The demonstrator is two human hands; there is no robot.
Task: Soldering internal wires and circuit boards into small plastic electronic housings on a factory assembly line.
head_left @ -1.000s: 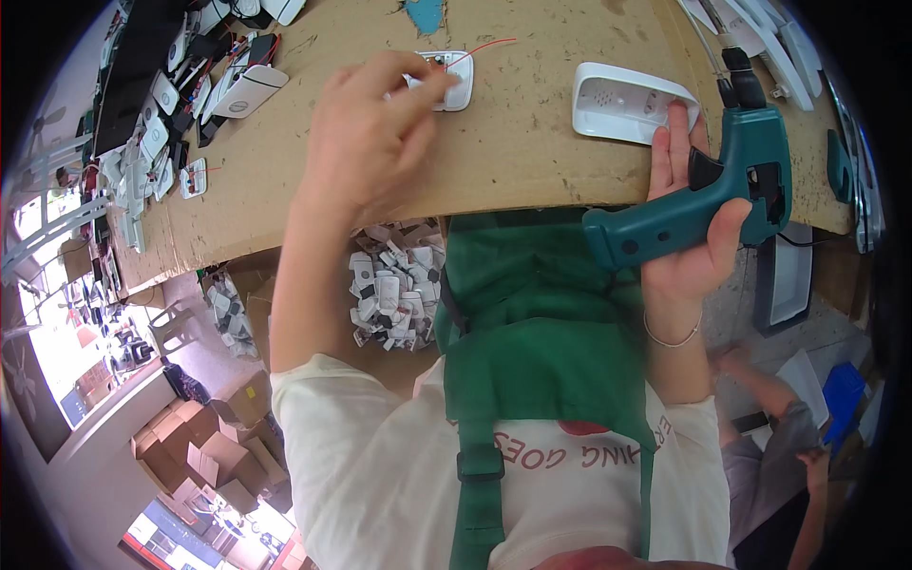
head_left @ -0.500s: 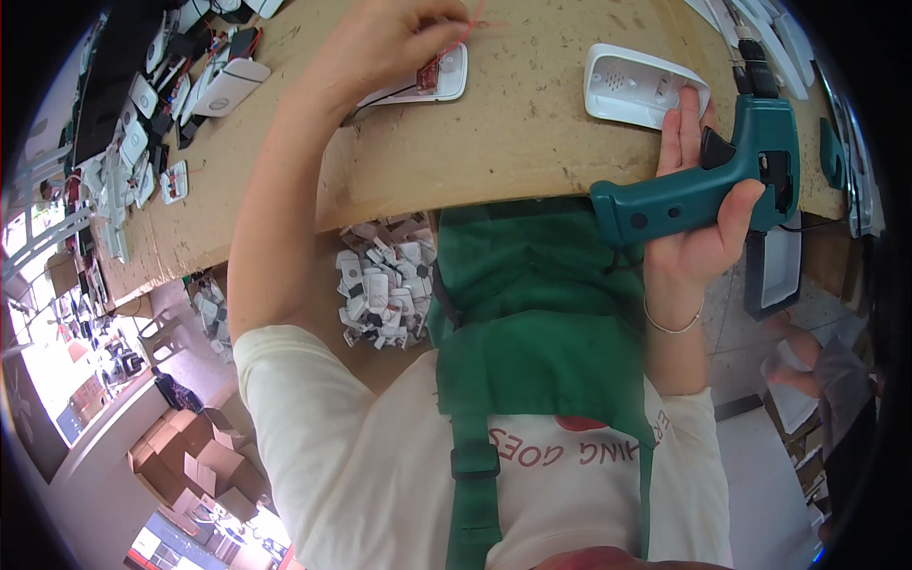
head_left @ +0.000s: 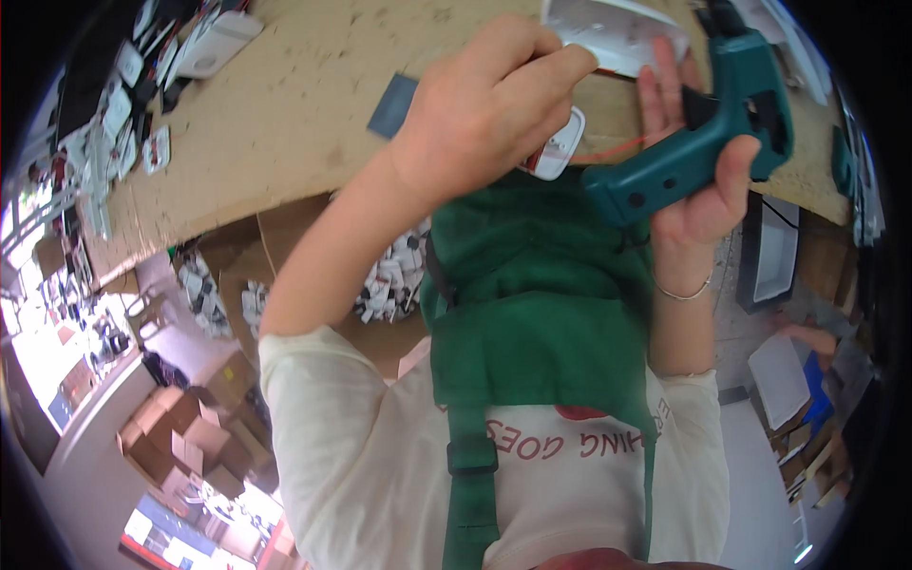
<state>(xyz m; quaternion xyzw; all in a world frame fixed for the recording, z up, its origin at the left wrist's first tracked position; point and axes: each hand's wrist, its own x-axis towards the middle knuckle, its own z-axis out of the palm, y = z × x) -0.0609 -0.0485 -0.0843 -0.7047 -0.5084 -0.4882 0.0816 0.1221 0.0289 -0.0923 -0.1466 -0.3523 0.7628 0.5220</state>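
Note:
My left hand (head_left: 489,109) is closed, fingertips pinched together near the edge of a white plastic housing (head_left: 617,33). What those fingertips hold, if anything, is hidden. Partly under this hand is a smaller white cover (head_left: 567,142) with a reddish circuit board in it, by the table's near edge. A thin red wire (head_left: 613,150) runs from the cover toward my right hand (head_left: 703,199). Across my right palm lies a teal glue gun (head_left: 703,133) with a black trigger, the thumb against its side. The fingers of that hand extend past the gun to the housing.
A dark grey rectangular piece (head_left: 392,106) lies on the table (head_left: 285,123). White casings and electronic parts (head_left: 214,43) are heaped at the far left. Below the table edge stands a box of small white parts (head_left: 394,280). Another person's arm (head_left: 812,337) shows at the right.
My left hand has moved right, toward the housing and glue gun. The small cover now lies farther right and nearer me. The grey piece has come into sight. The whole view has shifted slightly.

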